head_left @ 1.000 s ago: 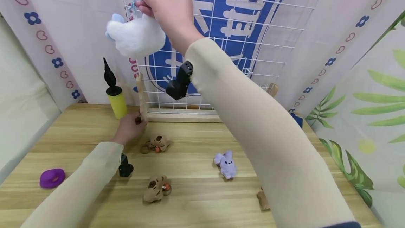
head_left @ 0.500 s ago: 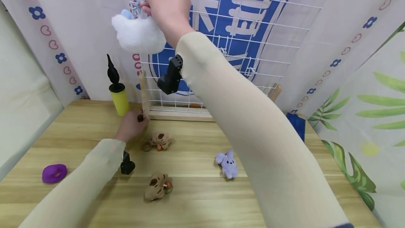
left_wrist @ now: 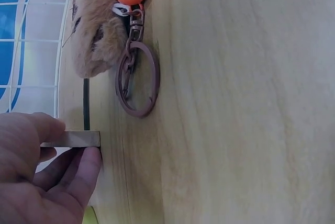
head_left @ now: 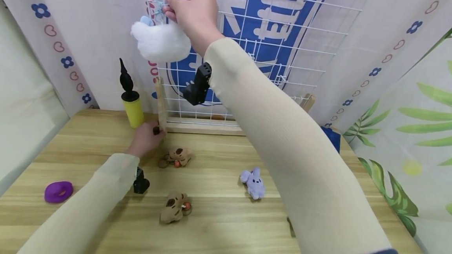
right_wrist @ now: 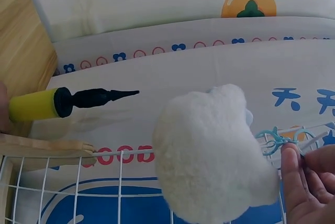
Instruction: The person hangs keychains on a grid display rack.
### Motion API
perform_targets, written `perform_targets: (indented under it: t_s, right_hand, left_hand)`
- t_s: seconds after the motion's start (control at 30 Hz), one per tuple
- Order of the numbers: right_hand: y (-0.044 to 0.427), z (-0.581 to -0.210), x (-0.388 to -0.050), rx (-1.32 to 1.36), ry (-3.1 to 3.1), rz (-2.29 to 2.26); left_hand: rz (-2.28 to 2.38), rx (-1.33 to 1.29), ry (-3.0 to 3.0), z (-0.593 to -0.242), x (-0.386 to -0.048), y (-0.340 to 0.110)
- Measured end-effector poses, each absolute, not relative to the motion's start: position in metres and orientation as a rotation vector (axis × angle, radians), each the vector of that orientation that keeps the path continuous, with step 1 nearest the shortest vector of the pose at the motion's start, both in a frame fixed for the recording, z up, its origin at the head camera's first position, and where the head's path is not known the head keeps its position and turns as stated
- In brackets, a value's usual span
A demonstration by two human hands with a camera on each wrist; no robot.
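Observation:
My right hand [head_left: 197,11] pinches the light blue key ring and chain [right_wrist: 275,141] of a white plush charm [head_left: 162,42]. The charm hangs beside the upper left edge of a white wire grid rack [head_left: 279,42]. Whether the ring is over a hook there, I cannot tell. Low on the left, my left hand [head_left: 145,138] grips the rack's wooden side foot [left_wrist: 78,138] between thumb and fingers. Just right of that hand lies a brown plush keychain [head_left: 179,156], its bronze ring [left_wrist: 138,80] and orange bell in sight in the left wrist view.
Behind the left hand stands a yellow hand pump [head_left: 133,111] with a black nozzle. Another brown plush keychain [head_left: 173,209], a lavender plush [head_left: 255,184] and a purple ring-shaped object [head_left: 58,192] lie on the wooden table [head_left: 219,222]. A dark blue object [head_left: 332,138] stands at the back right.
The head view has shifted slightly. The white plush charm has turned so its back shows more, and the right hand still pinches its ring. The left hand stays on the wooden foot.

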State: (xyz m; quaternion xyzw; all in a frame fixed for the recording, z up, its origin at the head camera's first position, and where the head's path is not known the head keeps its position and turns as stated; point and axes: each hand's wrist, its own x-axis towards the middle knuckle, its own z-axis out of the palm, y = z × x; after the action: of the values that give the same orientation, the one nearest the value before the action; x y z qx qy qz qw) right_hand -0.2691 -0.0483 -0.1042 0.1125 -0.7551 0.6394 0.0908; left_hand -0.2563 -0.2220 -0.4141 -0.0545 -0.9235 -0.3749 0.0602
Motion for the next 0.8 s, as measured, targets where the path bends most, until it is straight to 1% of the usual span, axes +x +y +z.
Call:
perform_targets:
  t_s: [0.53, 0.67, 0.8]
  right_hand:
    - [-0.041, -0.107, -0.265, 0.377, -2.257, 1.860]
    - [-0.035, -0.111, -0.262, 0.417, -2.238, 1.868]
    - [-0.025, -0.118, -0.254, 0.519, -2.213, 1.892]
  left_hand:
    - [-1.162, -0.146, -2.814, -0.414, -0.256, -0.222]
    - [-1.169, -0.154, -2.812, -0.413, -0.256, -0.222]
    - [-1.153, -0.165, -2.810, -0.413, -0.257, -0.222]
